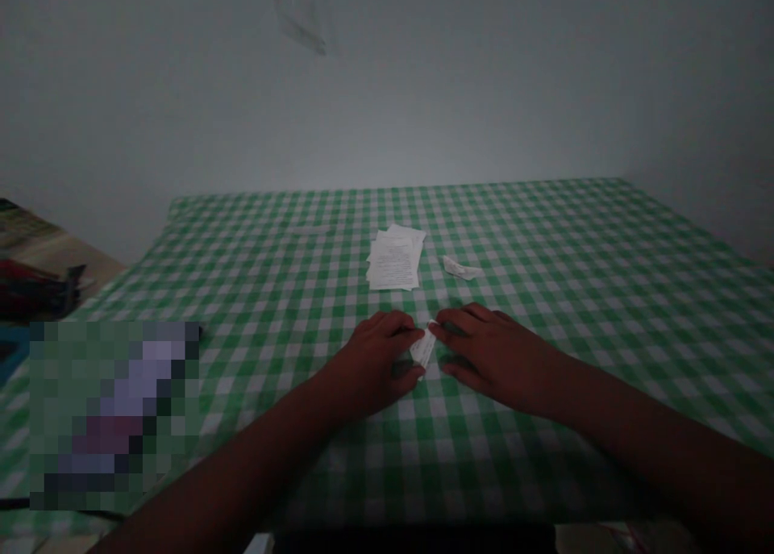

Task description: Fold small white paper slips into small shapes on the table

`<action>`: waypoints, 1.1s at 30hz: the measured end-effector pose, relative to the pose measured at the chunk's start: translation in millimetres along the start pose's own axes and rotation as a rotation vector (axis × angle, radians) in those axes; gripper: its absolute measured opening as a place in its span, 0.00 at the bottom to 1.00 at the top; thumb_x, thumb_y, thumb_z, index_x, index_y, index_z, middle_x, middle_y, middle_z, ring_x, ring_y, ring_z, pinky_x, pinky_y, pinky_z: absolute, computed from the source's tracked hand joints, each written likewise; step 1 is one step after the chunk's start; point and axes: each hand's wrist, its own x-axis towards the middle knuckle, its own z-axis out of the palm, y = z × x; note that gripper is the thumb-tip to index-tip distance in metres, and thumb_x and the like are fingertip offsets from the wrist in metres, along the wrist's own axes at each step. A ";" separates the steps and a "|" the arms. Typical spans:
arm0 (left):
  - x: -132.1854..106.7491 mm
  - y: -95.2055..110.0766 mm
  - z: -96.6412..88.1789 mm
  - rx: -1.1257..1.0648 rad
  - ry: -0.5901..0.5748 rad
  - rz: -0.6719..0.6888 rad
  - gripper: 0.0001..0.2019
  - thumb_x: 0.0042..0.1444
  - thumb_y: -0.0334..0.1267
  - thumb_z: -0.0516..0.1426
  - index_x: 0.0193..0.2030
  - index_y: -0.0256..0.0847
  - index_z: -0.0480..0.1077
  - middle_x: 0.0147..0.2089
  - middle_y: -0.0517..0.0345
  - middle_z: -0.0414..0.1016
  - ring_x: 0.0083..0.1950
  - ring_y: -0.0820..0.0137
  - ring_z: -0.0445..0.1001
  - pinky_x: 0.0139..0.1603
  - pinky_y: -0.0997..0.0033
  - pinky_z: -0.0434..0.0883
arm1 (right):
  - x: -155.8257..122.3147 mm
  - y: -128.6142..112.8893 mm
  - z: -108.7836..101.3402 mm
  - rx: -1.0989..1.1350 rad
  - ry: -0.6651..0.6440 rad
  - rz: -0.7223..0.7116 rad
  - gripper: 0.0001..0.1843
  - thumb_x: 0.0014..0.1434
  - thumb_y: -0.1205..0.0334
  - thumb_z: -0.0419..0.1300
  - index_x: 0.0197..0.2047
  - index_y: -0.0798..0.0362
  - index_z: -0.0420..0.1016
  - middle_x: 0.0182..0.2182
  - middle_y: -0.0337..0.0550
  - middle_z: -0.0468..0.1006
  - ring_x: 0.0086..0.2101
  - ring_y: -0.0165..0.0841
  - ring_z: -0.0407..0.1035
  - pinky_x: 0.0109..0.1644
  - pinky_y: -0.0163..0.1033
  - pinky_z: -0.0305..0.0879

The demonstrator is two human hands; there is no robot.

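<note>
A small folded piece of printed paper [425, 347] lies at a slant on the checked cloth between my two hands. My left hand [380, 359] is closed on its left side, with the fingertips on the upper part and the thumb near the lower tip. At the paper's top corner, my right hand [489, 351] grips with the fingertips, while its thumb lies apart, to the right of the paper. Beyond the hands is a loose stack of printed sheets [393, 262]. Right of that stack sits another folded strip of paper [463, 268].
A green and white checked tablecloth [272, 272] covers the table, which meets a pale wall [423, 94] at the back. A pixelated object [121, 413] lies at the left, with a dark cable [15, 503] near it. Clear plastic [299, 10] hangs on the wall.
</note>
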 end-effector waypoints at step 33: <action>7.3 -1.8 13.1 0.040 0.120 -0.070 0.12 0.56 0.36 0.62 0.47 0.42 0.72 0.50 0.54 0.72 0.49 0.62 0.69 0.54 0.56 0.68 | 17.6 -9.2 12.9 0.004 0.132 0.169 0.13 0.65 0.55 0.56 0.49 0.49 0.77 0.44 0.45 0.77 0.45 0.42 0.66 0.40 0.45 0.59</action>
